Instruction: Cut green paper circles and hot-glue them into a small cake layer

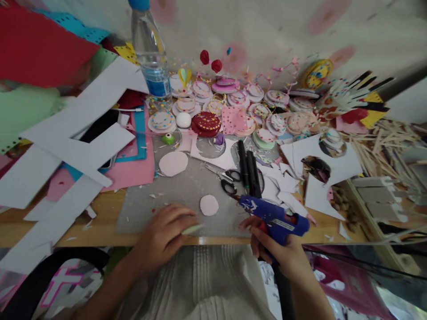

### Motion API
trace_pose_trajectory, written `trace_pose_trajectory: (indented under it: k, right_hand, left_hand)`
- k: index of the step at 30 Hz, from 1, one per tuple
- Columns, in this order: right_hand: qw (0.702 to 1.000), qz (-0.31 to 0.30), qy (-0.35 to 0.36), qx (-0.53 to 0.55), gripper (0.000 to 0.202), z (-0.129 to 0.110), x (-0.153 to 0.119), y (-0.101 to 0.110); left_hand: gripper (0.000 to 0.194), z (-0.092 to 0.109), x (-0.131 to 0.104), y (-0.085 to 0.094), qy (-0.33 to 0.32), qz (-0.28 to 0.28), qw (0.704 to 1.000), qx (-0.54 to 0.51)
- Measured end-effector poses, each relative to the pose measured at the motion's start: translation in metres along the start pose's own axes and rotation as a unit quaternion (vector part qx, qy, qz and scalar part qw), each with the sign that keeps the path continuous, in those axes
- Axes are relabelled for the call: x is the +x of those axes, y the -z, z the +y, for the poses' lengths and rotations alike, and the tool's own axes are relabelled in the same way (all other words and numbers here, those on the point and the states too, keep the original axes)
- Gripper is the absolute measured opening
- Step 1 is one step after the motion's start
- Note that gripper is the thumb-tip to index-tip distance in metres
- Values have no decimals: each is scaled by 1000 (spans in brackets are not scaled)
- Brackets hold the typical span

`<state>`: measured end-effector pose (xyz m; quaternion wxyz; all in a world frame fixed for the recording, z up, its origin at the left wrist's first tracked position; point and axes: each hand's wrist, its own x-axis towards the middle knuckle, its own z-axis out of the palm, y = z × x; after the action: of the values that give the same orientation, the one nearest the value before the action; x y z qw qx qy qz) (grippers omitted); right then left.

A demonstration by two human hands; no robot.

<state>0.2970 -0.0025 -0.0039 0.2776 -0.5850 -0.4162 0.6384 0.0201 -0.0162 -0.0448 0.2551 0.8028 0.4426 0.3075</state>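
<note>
My right hand [273, 246] is wrapped round the handle of a blue glue gun [273, 215], its nozzle pointing left over the mat. In my left hand [168, 233], a thin pale-green disc [192, 229] is pinched at the mat's front edge, seen nearly edge-on and a little blurred. Between the hands, a small white paper circle [209, 205] lies flat on the grey cutting mat [140, 209]. Behind it rests a larger white paper circle [173, 163]. Scissors [228, 180] with black handles lie just beyond the glue gun's tip, beside several black markers [248, 166].
Several decorated paper-disc stacks [238, 98] line the back by the wall. A water bottle [151, 58] stands at the back left. White board strips [80, 106] overlap on the left. Cut paper scraps [320, 155] and wooden sticks [383, 142] spread across the right.
</note>
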Motion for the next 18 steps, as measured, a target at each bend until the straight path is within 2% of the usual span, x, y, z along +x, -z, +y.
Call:
trace_pose_trajectory:
  k: [2, 7, 12, 18]
  right_hand:
    - [997, -11, -12, -69, 31, -1, 4, -3]
    - [985, 2, -14, -175, 22, -2, 15, -7]
    - [961, 6, -36, -275, 17, -7, 21, -4]
    - [959, 1, -50, -277, 8, -14, 25, -1]
  left_hand:
    - [25, 3, -1, -9, -35, -23, 999, 9]
    - [22, 3, 0, -28, -83, -22, 994, 63]
    - [24, 0, -1, -29, -71, 1, 995, 71]
    - [24, 2, 0, -27, -75, -3, 995, 68]
